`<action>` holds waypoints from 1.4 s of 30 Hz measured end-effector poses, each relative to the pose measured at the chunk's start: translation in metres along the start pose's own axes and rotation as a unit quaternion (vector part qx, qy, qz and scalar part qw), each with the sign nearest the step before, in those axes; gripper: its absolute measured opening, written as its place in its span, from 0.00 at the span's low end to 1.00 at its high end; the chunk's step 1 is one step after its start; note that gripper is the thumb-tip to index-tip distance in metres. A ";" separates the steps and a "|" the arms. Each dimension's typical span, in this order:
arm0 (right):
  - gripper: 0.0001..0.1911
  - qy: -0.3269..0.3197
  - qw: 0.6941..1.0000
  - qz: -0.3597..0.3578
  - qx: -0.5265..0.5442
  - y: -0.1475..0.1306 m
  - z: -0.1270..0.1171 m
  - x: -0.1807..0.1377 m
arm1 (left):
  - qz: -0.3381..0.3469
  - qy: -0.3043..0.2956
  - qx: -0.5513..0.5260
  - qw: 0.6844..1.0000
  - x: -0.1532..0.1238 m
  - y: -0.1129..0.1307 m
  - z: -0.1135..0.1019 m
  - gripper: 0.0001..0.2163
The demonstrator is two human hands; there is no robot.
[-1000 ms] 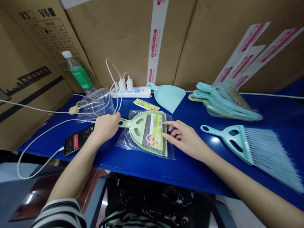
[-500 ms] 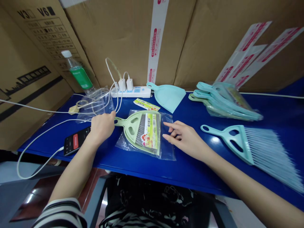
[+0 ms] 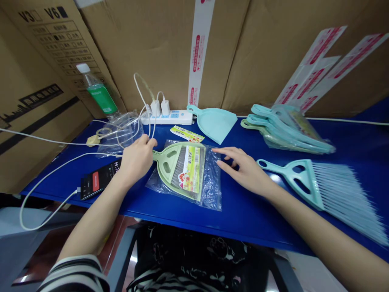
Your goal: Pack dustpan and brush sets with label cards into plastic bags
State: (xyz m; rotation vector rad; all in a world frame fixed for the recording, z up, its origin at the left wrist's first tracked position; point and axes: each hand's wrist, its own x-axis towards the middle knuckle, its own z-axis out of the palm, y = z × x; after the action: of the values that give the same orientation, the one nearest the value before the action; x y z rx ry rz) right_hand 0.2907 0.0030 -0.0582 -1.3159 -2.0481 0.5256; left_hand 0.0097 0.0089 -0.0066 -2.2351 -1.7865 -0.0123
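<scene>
A light green dustpan and brush set [image 3: 179,168] with a printed label lies partly on a clear plastic bag [image 3: 209,184] on the blue table [image 3: 243,215]. My left hand [image 3: 136,158] is closed around the set's handle end at the left. My right hand [image 3: 246,168] rests with fingers stretched flat on the table, its fingertips touching the bag's right edge.
A phone [image 3: 99,179] on a white cable lies left of my left hand. Behind are a power strip [image 3: 167,117], a water bottle [image 3: 99,94], a teal dustpan [image 3: 217,121], a yellow label [image 3: 187,134]. A stack of bagged sets [image 3: 285,127] and a teal brush [image 3: 331,190] lie right. Cardboard boxes wall the back.
My left hand has drawn the green set leftward and turned it, so more bare bag shows at its right. My right hand has slid slightly up and right along the bag's edge.
</scene>
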 end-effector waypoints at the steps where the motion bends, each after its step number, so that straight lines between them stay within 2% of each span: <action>1: 0.20 -0.007 1.000 -0.006 -0.010 0.001 0.001 0.000 | 0.038 0.007 -0.025 0.999 0.000 0.001 0.002 0.15; 4: 0.19 -0.017 0.999 -0.022 -0.036 0.003 0.003 0.000 | 0.163 0.005 -0.107 0.981 -0.002 0.002 0.006 0.14; 8: 0.20 -0.031 0.997 -0.027 -0.060 0.002 0.000 0.000 | 0.304 -0.029 -0.236 0.922 -0.005 0.002 0.006 0.12; 13: 0.18 -0.062 0.995 -0.001 -0.084 -0.003 -0.016 -0.002 | 0.388 -0.107 -0.355 0.844 -0.006 -0.001 0.002 0.14; 16: 0.17 -0.099 0.991 0.045 -0.080 -0.007 -0.028 -0.004 | 0.403 -0.140 -0.393 0.814 -0.006 -0.003 0.002 0.12; 19: 0.17 -0.115 0.988 0.058 -0.084 -0.009 -0.033 -0.004 | 0.406 -0.158 -0.404 0.804 -0.006 -0.003 0.002 0.06; 24: 0.10 0.008 0.995 -0.008 -0.094 -0.005 -0.022 0.000 | 0.410 -0.188 -0.411 0.792 -0.007 -0.001 -0.001 0.09; 26: 0.09 0.021 0.996 -0.027 -0.083 -0.002 -0.014 0.001 | 0.406 -0.198 -0.418 0.788 -0.007 0.000 -0.003 0.10; 31: 0.13 -0.020 0.997 -0.023 -0.072 0.004 -0.004 0.002 | 0.394 -0.210 -0.424 0.788 -0.008 -0.001 -0.004 0.11; 36: 0.17 -0.054 0.994 -0.004 -0.098 0.006 -0.012 0.000 | 0.388 -0.210 -0.421 0.793 -0.006 -0.003 -0.005 0.12; 42: 0.10 -0.053 0.991 -0.013 -0.123 0.005 -0.020 -0.001 | 0.382 -0.189 -0.412 0.805 -0.004 -0.005 -0.004 0.12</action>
State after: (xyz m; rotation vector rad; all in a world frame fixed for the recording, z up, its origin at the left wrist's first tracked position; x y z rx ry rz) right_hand 0.3080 0.0035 -0.0475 -1.4254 -2.2719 0.3456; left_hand 0.0044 0.0054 -0.0024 -3.6787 -0.9087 -0.2342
